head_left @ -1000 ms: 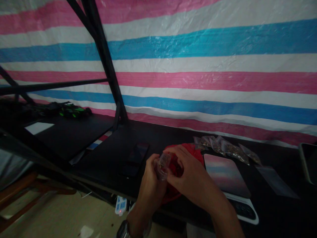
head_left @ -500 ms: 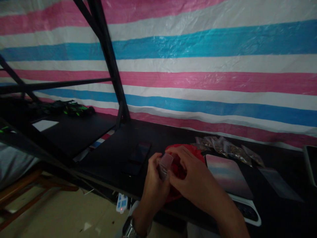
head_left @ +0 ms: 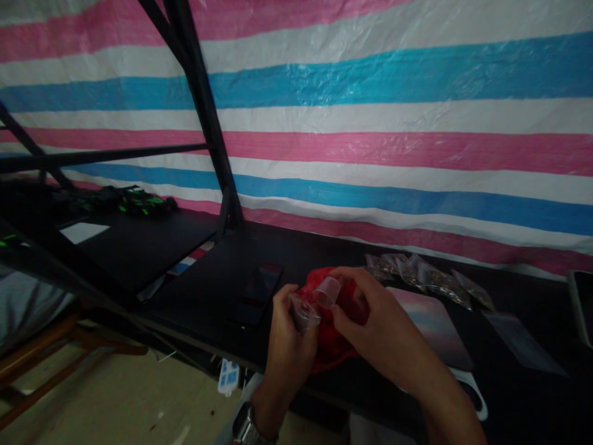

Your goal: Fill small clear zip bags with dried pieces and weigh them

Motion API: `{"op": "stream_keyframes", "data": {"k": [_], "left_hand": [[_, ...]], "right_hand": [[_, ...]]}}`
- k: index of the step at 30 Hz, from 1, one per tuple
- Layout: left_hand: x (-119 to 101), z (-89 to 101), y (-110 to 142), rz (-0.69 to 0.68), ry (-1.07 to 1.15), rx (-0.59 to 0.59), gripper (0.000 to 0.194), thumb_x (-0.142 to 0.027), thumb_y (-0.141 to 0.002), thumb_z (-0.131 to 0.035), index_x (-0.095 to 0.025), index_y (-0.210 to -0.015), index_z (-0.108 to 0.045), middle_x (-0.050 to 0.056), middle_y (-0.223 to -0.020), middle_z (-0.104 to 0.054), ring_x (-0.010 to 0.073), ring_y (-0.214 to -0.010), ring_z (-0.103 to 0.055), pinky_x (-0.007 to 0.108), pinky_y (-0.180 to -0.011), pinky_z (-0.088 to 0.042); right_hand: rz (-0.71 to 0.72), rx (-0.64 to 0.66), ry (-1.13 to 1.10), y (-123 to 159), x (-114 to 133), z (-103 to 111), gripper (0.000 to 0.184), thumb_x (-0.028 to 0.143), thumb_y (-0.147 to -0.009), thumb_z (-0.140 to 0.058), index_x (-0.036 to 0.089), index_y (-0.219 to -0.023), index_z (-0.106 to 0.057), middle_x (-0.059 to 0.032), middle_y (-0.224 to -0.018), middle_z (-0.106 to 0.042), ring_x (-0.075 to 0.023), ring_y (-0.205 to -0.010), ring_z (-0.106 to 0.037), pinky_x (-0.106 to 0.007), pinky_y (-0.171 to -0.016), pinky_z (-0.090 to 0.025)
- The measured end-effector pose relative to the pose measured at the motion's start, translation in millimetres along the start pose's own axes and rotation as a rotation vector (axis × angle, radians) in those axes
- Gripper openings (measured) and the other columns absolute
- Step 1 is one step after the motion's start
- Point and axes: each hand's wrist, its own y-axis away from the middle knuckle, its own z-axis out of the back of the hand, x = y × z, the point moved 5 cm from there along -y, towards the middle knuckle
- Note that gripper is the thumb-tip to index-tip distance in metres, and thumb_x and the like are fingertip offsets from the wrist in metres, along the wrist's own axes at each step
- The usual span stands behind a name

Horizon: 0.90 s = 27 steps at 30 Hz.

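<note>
My left hand (head_left: 290, 334) is closed round a small clear plastic container (head_left: 302, 310), held above the front edge of the black table (head_left: 287, 253). My right hand (head_left: 370, 315) pinches a small clear cap-like piece (head_left: 328, 292) just to the right of and above the container, tilted and apart from it. Behind both hands lies a red plastic bag (head_left: 333, 337) on the table. A watch is on my left wrist.
A dark phone (head_left: 258, 290) lies left of my hands. Several small clear bags (head_left: 417, 272) sit by the striped tarp wall (head_left: 370, 123). A pink-blue pad (head_left: 433, 324), a flat clear bag (head_left: 523, 343), black metal frame (head_left: 204, 117), lower shelf (head_left: 139, 241) with green-black item (head_left: 125, 201).
My right hand has pulled the clear cap-like piece up and to the right, away from the container in my left hand. The camera view shifted slightly.
</note>
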Motion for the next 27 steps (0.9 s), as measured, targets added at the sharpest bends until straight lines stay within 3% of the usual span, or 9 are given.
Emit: {"op": "stream_keyframes", "data": {"k": [3,8,11,13,17,21,24,27], "left_hand": [[-5.5,4.1,-3.1,-0.002,-0.005,-0.056,0.046,-0.021,-0.092,-0.066,-0.023,-0.132,-0.046,0.001,-0.098,-0.062,0.0158,-0.08,-0.065,0.03,-0.074,-0.053],[-13.3,21.5,-12.6,0.003,-0.108,-0.187,0.045,-0.025,-0.09,-0.067,-0.022,-0.13,-0.049,0.002,-0.097,-0.06,0.0181,-0.081,-0.064,0.032,-0.073,-0.053],[-33.3,37.5,-11.8,0.001,-0.229,-0.299,0.047,-0.029,-0.086,-0.072,-0.022,-0.128,-0.053,0.005,-0.102,-0.059,0.0203,-0.084,-0.063,0.034,-0.072,-0.053],[-52.2,38.2,-2.1,0.009,-0.17,-0.284,0.05,-0.028,-0.084,-0.072,-0.023,-0.131,-0.053,0.002,-0.096,-0.06,0.0186,-0.075,-0.062,0.031,-0.065,-0.052],[-73.8,4.3,45.6,0.211,0.026,-0.142,0.037,-0.032,-0.081,-0.074,-0.027,-0.116,-0.061,-0.001,-0.081,-0.062,0.0169,-0.066,-0.061,0.028,-0.058,-0.05],[-56.5,-43.9,94.8,0.576,0.21,0.0,0.026,-0.036,-0.075,-0.072,-0.025,-0.097,-0.063,-0.003,-0.071,-0.059,0.0154,-0.057,-0.055,0.029,-0.054,-0.046],[-41.1,-45.4,96.2,0.652,0.176,-0.083,0.028,-0.039,-0.077,-0.069,-0.023,-0.099,-0.065,0.0,-0.08,-0.064,0.017,-0.067,-0.062,0.031,-0.063,-0.05],[-35.0,-26.6,74.4,0.577,0.137,-0.247,0.035,-0.044,-0.075,-0.076,-0.023,-0.101,-0.063,0.002,-0.092,-0.069,0.0193,-0.08,-0.066,0.033,-0.074,-0.055]], "right_hand": [[-0.085,0.046,0.055,1.9,-20.3,6.2,0.037,0.008,-0.082,-0.063,0.027,-0.113,-0.071,-0.0016,-0.112,-0.074,-0.0205,-0.1,-0.07,-0.034,-0.089,-0.053],[-0.144,0.117,0.119,-3.6,-45.5,-12.3,0.036,0.002,-0.078,-0.063,0.026,-0.105,-0.071,-0.0006,-0.114,-0.072,-0.0193,-0.099,-0.071,-0.032,-0.09,-0.05],[-0.174,0.079,0.196,-10.0,-55.3,-21.7,0.031,0.006,-0.085,-0.064,0.025,-0.109,-0.069,-0.0025,-0.12,-0.071,-0.0207,-0.103,-0.071,-0.033,-0.09,-0.048],[-0.21,0.06,0.24,-12.2,-61.6,-23.1,0.03,0.009,-0.087,-0.065,0.025,-0.112,-0.068,-0.0038,-0.122,-0.071,-0.0221,-0.106,-0.07,-0.034,-0.089,-0.048],[-0.285,0.051,0.271,-11.5,-73.7,-17.9,0.032,0.012,-0.087,-0.065,0.023,-0.117,-0.068,-0.0066,-0.12,-0.073,-0.024,-0.106,-0.071,-0.035,-0.09,-0.049],[-0.34,0.049,0.246,-8.0,-80.8,-10.7,0.035,0.019,-0.09,-0.065,0.021,-0.125,-0.069,-0.0098,-0.121,-0.076,-0.0253,-0.105,-0.073,-0.036,-0.092,-0.051],[-0.372,0.072,0.259,-5.4,-77.9,-7.7,0.042,0.022,-0.09,-0.065,0.019,-0.132,-0.07,-0.013,-0.128,-0.076,-0.0279,-0.113,-0.073,-0.038,-0.097,-0.05],[-0.378,0.14,0.29,-3.1,-66.0,-9.7,0.035,0.022,-0.088,-0.067,0.019,-0.121,-0.076,-0.0125,-0.12,-0.079,-0.0285,-0.11,-0.073,-0.037,-0.093,-0.05]]}}
